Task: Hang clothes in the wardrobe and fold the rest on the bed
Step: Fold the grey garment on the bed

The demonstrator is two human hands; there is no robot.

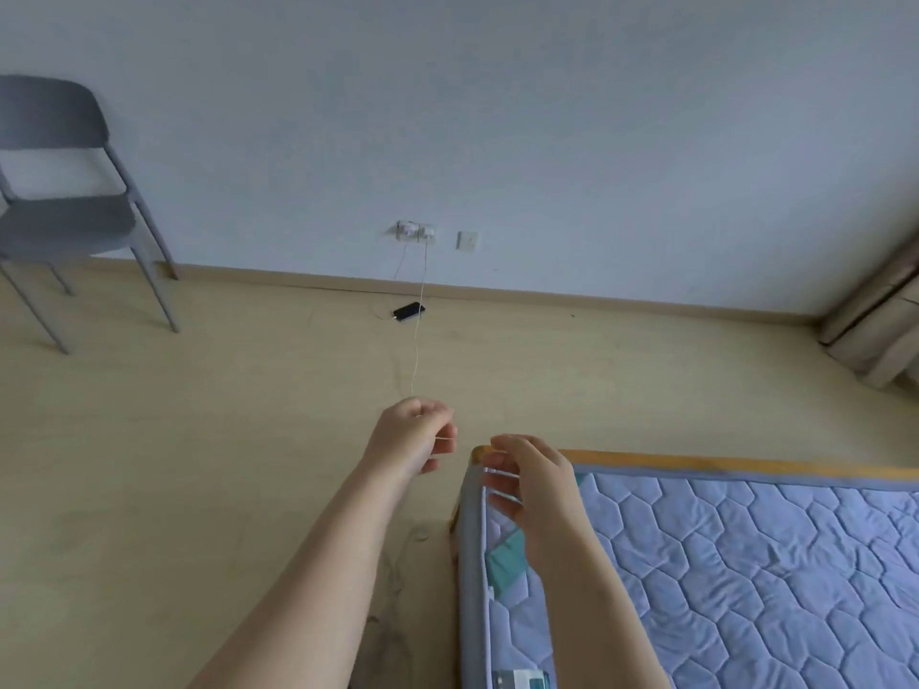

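Floor (199,440) beside bed (746,564); left hand (413,435) pinches cable (417,330).

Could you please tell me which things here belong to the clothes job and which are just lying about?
Job: bed; no clothes or wardrobe in view.
Lying about: grey chair, phone on the floor, wall socket, white cable pinched by the left hand and lying across the right hand, curtain.

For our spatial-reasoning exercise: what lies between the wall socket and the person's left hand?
In the head view, a white cable runs from the wall socket to the left hand, which pinches it; a black phone lies on the floor alongside.
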